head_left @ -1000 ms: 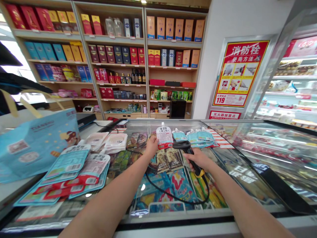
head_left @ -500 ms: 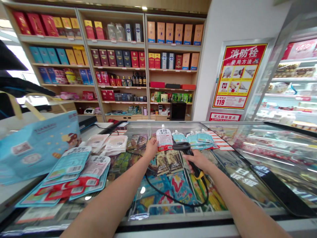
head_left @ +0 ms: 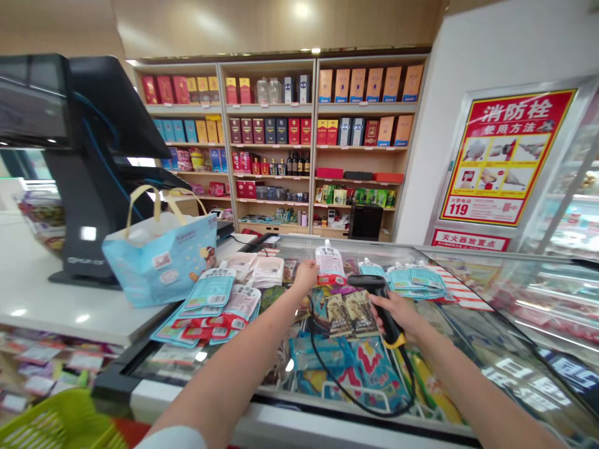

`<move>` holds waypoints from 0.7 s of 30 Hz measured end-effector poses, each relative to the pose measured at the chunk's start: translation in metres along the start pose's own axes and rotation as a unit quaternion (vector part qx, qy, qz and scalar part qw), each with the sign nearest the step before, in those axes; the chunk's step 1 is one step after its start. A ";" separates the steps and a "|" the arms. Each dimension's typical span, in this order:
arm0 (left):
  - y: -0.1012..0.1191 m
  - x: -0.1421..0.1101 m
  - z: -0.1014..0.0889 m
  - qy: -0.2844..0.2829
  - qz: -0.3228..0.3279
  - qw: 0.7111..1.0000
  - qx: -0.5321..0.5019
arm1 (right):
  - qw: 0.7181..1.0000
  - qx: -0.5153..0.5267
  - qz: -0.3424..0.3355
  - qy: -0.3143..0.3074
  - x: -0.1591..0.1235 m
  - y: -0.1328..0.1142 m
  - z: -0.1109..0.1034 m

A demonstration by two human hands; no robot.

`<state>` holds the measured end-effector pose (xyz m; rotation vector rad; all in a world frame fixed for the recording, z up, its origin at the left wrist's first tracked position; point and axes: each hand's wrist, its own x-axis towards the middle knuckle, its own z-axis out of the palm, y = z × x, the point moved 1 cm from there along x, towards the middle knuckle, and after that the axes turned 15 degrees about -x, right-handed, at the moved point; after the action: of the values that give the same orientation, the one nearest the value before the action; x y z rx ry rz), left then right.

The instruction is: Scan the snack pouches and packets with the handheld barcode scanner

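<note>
Left hand (head_left: 305, 275), fingers closed on the lower edge of a white spouted pouch (head_left: 329, 264), held upright just above the glass. Right hand (head_left: 395, 312), wrapped around the grip of a black handheld barcode scanner (head_left: 382, 301) with a yellow band, scanner head just right of the pouch. Below the hands, a glass-topped freezer (head_left: 299, 424) with a black scanner cable (head_left: 337, 380) looping across it. Between the hands, brown snack packets (head_left: 346, 315). Left of the left hand, teal sachets (head_left: 210, 293), then a light-blue paper gift bag (head_left: 159, 265) on a white counter (head_left: 60, 305), and a black checkout terminal (head_left: 93, 162). Far beyond both hands, wooden shelves (head_left: 269, 131) of boxed goods and bottles. Far right of the right hand, a red fire-hydrant poster (head_left: 508, 156).
</note>
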<state>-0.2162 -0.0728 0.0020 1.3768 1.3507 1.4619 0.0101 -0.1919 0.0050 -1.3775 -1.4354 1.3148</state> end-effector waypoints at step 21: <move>0.023 -0.045 -0.243 0.035 -0.032 0.907 0.419 | 0.983 -0.016 -0.029 -0.178 0.007 -0.045 0.184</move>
<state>-0.4398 -0.1729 0.0406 1.7593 2.1899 0.8908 -0.1783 -0.2125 0.0108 -1.1486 -1.7235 1.5627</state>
